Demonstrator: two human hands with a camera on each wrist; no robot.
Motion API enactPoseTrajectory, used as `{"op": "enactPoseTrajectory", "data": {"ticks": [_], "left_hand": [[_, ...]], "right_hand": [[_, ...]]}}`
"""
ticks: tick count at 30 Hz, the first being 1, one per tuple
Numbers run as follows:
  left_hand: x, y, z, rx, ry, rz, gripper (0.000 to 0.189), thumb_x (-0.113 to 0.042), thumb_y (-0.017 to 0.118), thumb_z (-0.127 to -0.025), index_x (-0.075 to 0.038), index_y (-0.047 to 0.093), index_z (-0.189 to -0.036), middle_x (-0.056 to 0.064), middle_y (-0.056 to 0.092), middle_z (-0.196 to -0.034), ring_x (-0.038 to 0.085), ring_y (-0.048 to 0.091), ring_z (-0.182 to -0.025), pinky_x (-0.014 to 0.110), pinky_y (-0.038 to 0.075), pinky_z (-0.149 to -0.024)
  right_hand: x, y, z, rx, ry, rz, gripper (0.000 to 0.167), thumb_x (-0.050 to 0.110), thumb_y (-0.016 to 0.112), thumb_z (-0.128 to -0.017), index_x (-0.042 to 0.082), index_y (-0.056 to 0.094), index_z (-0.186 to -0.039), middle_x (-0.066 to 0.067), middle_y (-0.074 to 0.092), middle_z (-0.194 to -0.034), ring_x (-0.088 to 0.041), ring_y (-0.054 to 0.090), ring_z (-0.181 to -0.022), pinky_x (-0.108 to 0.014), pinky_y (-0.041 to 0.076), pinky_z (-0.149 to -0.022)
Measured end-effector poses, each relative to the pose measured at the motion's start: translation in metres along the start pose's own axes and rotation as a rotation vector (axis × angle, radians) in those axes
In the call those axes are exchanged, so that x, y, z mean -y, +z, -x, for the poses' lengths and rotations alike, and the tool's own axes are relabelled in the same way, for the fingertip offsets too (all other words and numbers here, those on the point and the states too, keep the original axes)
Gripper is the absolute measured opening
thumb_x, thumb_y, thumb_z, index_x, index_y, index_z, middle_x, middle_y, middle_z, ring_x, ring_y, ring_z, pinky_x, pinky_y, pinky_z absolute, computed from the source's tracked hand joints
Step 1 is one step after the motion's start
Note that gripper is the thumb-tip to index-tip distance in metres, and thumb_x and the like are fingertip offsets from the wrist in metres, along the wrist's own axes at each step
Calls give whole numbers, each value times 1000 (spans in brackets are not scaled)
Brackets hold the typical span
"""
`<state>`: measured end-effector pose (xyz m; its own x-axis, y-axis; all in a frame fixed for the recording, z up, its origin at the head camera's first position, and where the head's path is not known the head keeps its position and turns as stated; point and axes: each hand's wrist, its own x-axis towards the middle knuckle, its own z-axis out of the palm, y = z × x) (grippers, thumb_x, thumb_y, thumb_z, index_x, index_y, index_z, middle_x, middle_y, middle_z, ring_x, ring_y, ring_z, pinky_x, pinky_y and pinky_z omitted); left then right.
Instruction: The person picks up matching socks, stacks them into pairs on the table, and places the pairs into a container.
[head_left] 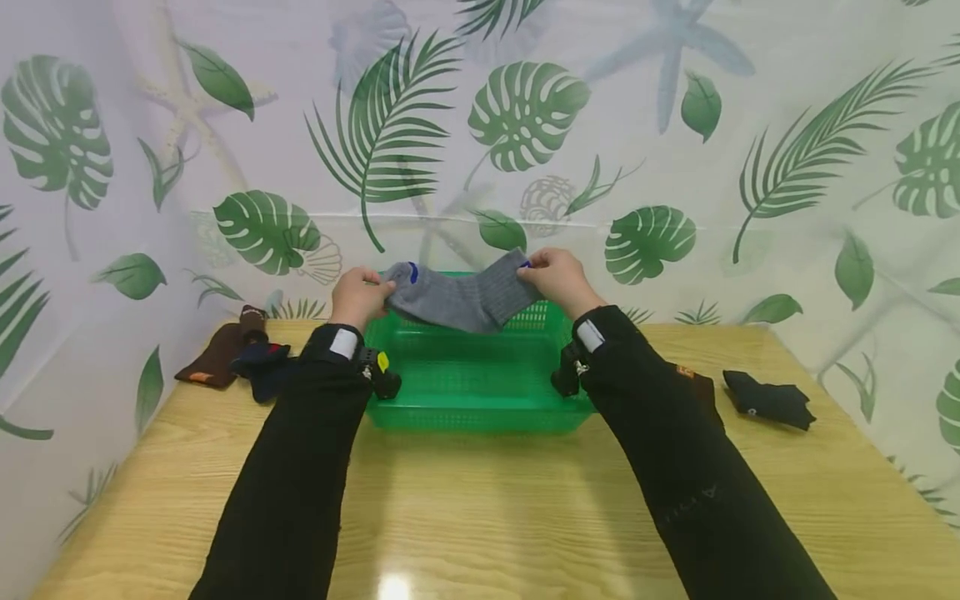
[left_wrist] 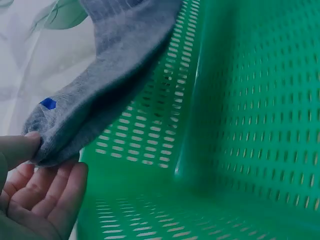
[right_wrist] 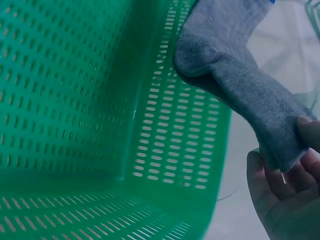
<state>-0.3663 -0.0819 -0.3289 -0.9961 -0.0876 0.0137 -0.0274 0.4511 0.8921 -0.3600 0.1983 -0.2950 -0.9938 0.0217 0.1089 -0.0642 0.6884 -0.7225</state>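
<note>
A grey sock (head_left: pixel 465 298) with blue marks is stretched out sideways above a green plastic basket (head_left: pixel 480 417). My left hand (head_left: pixel 358 297) pinches its toe end between thumb and fingers; the left wrist view shows the same hand (left_wrist: pixel 45 195) with a blue patch near the thumb. At the other end, my right hand (head_left: pixel 562 282) pinches the ribbed cuff, and in the right wrist view this hand (right_wrist: pixel 295 195) has its thumb on top of the fabric. The sock (right_wrist: pixel 240 75) bends at the heel in the middle. Inside the basket, no other item shows.
Left of the basket lie a brown sock (head_left: pixel 217 357) and a dark blue one (head_left: pixel 262 367) with red on it. To the right are a black sock (head_left: pixel 768 400) and a brown item (head_left: pixel 701 387) partly behind my right sleeve. A leaf-patterned curtain (head_left: pixel 480 167) hangs behind the wooden table (head_left: pixel 480 508).
</note>
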Motion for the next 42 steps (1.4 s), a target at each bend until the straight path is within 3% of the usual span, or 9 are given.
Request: {"op": "enactPoseTrajectory", "data": {"ticks": [5,9,13,16,23,31,35,39,42], "left_hand": [[7,5,-9,37,38,-45,26,-20,57,-100,-1,54,-117,17,58,-113,28,62,-87,37,51,-80],[7,13,-15,99,132,-280,21,-14,54,-100,-3,50,-82,5,46,-72,15,43,-56,28,41,-60],[3,24,-19,149,145,-510,23,-7,46,-99,11,51,-113,6,40,-59,18,39,-50,32,34,-53],[2,31,-19,146,130,-617,58,-7,44,-100,11,18,-148,22,62,-85,31,61,-70,38,48,-63],[13,44,-17,287,142,-889,23,-7,53,-97,5,70,-106,23,66,-113,37,64,-103,47,51,-90],[12,48,-10,326,103,-928,24,-8,53,-97,3,71,-109,21,65,-118,35,62,-107,45,49,-94],[3,44,1,413,160,-924,23,-9,51,-97,2,69,-106,20,66,-113,32,61,-99,40,49,-88],[-11,42,17,585,245,-934,30,-18,55,-98,1,63,-120,18,62,-123,31,58,-107,41,45,-90],[-19,42,30,780,220,-983,46,-31,56,-99,-8,53,-139,12,51,-142,32,47,-130,46,39,-104]], "right_hand": [[-11,12,-8,61,60,-14,25,21,59,-98,-2,60,-110,-16,58,-112,-30,56,-103,-41,49,-86],[-23,21,-9,109,121,22,24,24,60,-97,7,52,-83,-4,45,-87,-20,49,-80,-33,46,-71],[-35,27,-11,125,160,54,29,24,61,-96,10,49,-73,1,39,-73,-15,40,-65,-31,40,-64],[-41,27,-13,130,152,96,40,22,59,-96,11,39,-63,2,28,-59,-14,29,-53,-32,35,-60],[-48,32,-12,247,137,303,42,14,57,-93,14,36,-57,2,28,-52,-12,31,-44,-30,35,-50],[-43,38,-5,359,130,582,15,13,55,-95,2,61,-87,-11,55,-83,-22,46,-68,-33,39,-62],[-34,36,0,398,78,662,12,11,55,-96,2,63,-95,-14,61,-94,-25,53,-79,-35,42,-69],[-17,34,5,513,-70,641,34,19,59,-97,1,60,-127,-20,58,-128,-36,55,-115,-42,47,-92],[-5,34,11,710,-109,624,46,27,56,-100,9,51,-142,-17,44,-147,-37,41,-133,-48,40,-103]]}}
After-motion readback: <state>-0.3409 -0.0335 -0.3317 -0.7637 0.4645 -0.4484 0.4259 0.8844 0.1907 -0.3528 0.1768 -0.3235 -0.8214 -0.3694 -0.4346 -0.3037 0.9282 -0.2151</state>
